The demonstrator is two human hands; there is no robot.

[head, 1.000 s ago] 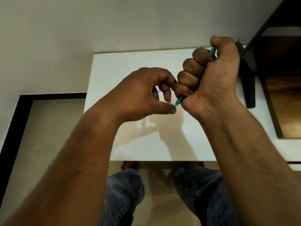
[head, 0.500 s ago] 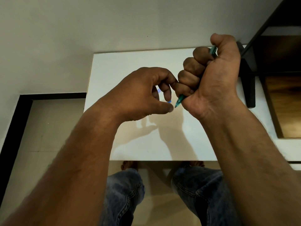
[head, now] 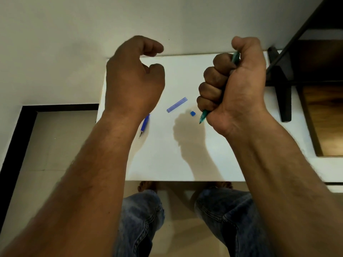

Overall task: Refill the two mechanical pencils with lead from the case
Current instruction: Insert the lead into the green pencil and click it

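Blue pencil (head: 145, 124) lies near the left edge of the surface (head: 185, 154), with its tip toward the near edge. Its upper part is hidden from me behind the left wrist. My left hand (head: 135, 76) hovers above this spot. Its fingers are loosely curled, and the thumb and the forefinger are apart. Around the middle of the surface I see the lead case (head: 177, 105), a translucent blue stick that lies flat and oblique. Its small blue cap (head: 192, 113) lies apart, just right of it. Next comes the green pencil (head: 203, 116), wrapped in the fist of my right hand (head: 235, 86). Its tip points down near the cap, and its top end comes out beside the thumb. At the right edge stands a black frame (head: 284, 89).
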